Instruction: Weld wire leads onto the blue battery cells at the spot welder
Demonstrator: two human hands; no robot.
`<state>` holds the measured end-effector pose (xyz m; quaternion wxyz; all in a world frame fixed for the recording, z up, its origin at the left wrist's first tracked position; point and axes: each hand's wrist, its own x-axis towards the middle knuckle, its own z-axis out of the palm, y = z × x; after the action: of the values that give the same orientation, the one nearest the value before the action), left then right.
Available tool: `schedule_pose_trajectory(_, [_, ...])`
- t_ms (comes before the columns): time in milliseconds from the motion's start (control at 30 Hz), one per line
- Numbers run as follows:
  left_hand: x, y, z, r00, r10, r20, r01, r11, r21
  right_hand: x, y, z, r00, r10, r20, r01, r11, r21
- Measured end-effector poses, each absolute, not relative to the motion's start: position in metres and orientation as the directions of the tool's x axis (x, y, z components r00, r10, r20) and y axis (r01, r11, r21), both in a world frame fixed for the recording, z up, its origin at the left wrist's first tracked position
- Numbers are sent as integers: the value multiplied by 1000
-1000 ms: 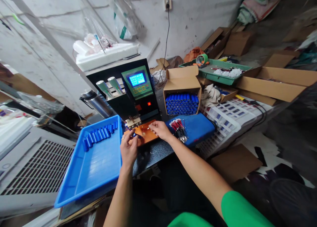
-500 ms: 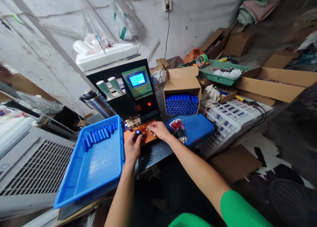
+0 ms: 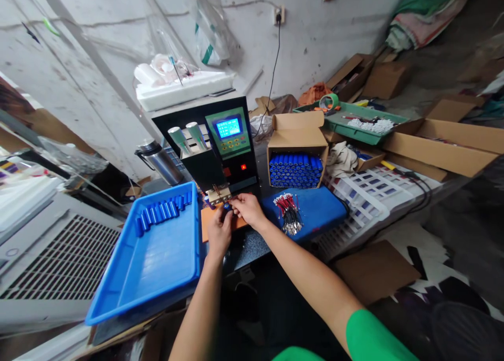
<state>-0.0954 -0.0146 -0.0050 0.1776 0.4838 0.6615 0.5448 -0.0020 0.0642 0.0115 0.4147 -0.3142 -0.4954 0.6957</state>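
My left hand point(image 3: 219, 231) is closed around a blue cylindrical battery cell point(image 3: 227, 206), its end turned up. The cell sits right at the copper pins of a black spot welder point(image 3: 240, 173) with a lit screen. My right hand point(image 3: 249, 210) has its fingers pinched together against the top of the cell. Whatever those fingertips hold is too small and covered to name. Under both hands lies an orange board point(image 3: 207, 225). To the right, a bundle of red and black wires point(image 3: 289, 214) rests on a blue pad point(image 3: 321, 206).
At the left stands a blue tray point(image 3: 157, 266) with a row of blue cells point(image 3: 165, 210). An open carton point(image 3: 298, 137) full of blue cells is behind the pad. A steel flask point(image 3: 165, 164) stands beside the welder. Farther right are a green tray point(image 3: 354, 127) and a white plastic crate point(image 3: 364, 193).
Both hands have come together at the welder's pins. The cell has moved up under them, and my right fingers have gone from beside the cell to its end. The view has shifted slightly.
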Motion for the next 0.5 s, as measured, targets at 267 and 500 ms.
schedule_pose_trajectory(267, [-94, -16, -2, -463, 833, 302, 418, -96, 903, -6, 60, 11, -414, 907, 78, -168, 9, -986])
schedule_pose_trajectory(500, [-92, -15, -1, -467, 830, 307, 396, -114, 911, -5, 59, 13, -395, 912, 107, -118, 65, -991])
